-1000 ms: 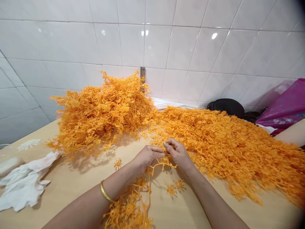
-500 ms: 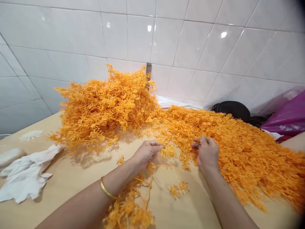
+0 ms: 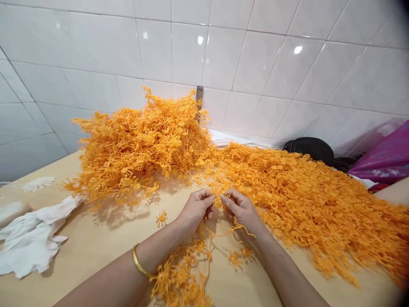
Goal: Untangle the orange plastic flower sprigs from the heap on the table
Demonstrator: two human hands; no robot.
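Observation:
My left hand [image 3: 196, 209], with a gold bangle [image 3: 140, 261] at the wrist, is closed in a pinch on an orange artificial flower spray [image 3: 183, 275]. The spray's branches and spidery blossoms hang below that hand toward the table's near edge. Close by on the right, my right hand [image 3: 243, 211] pinches a small orange flower piece [image 3: 218, 200]; the fingertips of both hands almost meet there, and fingers partly hide the piece. A thin orange stem [image 3: 238, 228] juts out under my right hand. Loose orange blossoms [image 3: 239, 257] lie on the table below.
A tall heap of orange sprays [image 3: 143, 145] stands at the back left against the tiled wall. Loose orange blossoms [image 3: 319, 204] spread widely to the right. White cloth [image 3: 35, 238] lies at left; a black case [image 3: 311, 149] and purple bag [image 3: 383, 151] sit at back right.
My right hand has come left from the edge of the loose blossoms to meet my left hand. The hanging spray has shifted slightly to the right.

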